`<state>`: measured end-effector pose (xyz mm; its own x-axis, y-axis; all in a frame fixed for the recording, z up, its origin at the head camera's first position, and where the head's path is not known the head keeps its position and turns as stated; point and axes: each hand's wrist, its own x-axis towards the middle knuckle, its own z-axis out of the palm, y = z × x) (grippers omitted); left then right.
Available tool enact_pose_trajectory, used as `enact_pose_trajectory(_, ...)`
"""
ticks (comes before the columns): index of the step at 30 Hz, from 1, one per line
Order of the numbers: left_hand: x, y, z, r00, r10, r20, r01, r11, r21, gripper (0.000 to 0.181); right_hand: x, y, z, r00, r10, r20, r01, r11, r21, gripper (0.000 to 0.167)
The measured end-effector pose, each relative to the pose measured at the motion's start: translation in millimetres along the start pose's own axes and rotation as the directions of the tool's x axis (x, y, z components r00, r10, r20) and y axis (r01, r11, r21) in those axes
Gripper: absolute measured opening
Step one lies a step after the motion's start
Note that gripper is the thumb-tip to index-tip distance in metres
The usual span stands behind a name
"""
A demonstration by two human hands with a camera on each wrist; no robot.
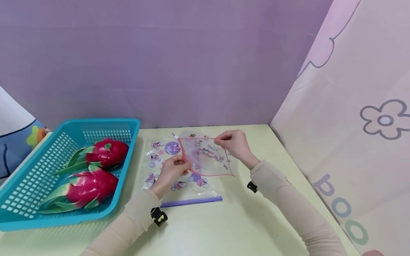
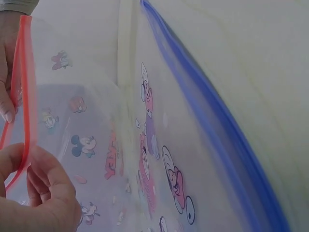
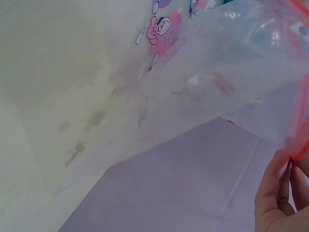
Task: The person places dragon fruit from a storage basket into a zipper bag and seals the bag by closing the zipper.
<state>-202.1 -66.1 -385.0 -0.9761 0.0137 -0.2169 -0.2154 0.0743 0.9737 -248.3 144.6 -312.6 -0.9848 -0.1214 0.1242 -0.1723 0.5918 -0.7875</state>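
A clear zip bag (image 1: 209,156) with a red zip edge and small cartoon prints is held above the table, its mouth spread apart. My left hand (image 1: 171,172) pinches the red edge on the near left side. At the far right side, my right hand (image 1: 235,144) pinches the same edge between thumb and fingers. In the left wrist view the left fingers (image 2: 53,179) close around the red zip strip (image 2: 26,96). The right wrist view has the right fingers (image 3: 273,186) on a corner of the strip. Beneath lies a second clear zip bag (image 1: 177,195) with a purple-blue zip, flat and printed.
A teal plastic basket (image 1: 120,199) stands on the left of the pale table (image 1: 205,231), holding two red dragon fruits (image 1: 107,153) with green tips. A purple backdrop (image 1: 192,64) rises behind, and a printed pink cloth (image 1: 352,124) borders the right side.
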Motion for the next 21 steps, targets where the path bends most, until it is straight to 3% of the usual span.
enact_pose_trajectory(8, 1.8, -1.4, 0.1, 0.999, -0.025, 0.022, 0.025, 1.000, -0.001, 0.024, 1.1, 1, 3, 0.999, 0.032, 0.024, -0.032, 0.999, 0.007, 0.009)
enact_pose_trajectory(14, -2.8, -5.8, -6.6, 0.996, 0.004, 0.094, -0.013, 0.995, 0.102, 0.025, -0.2, 0, 3, 0.999, 0.041, 0.036, -0.041, 0.999, 0.006, 0.010)
enact_pose_trajectory(18, -11.2, -4.0, -11.4, 0.989, 0.072, 0.126, -0.101, 0.965, 0.243, 0.023, -0.4, 1, 2, 0.998, 0.051, 0.039, -0.051, 0.999, -0.002, 0.010)
enact_pose_trajectory(21, -19.5, -1.5, -12.6, 0.983, 0.118, 0.138, -0.161, 0.915, 0.370, 0.021, -0.1, 2, 2, 0.998, 0.055, 0.044, -0.054, 0.998, -0.020, 0.010)
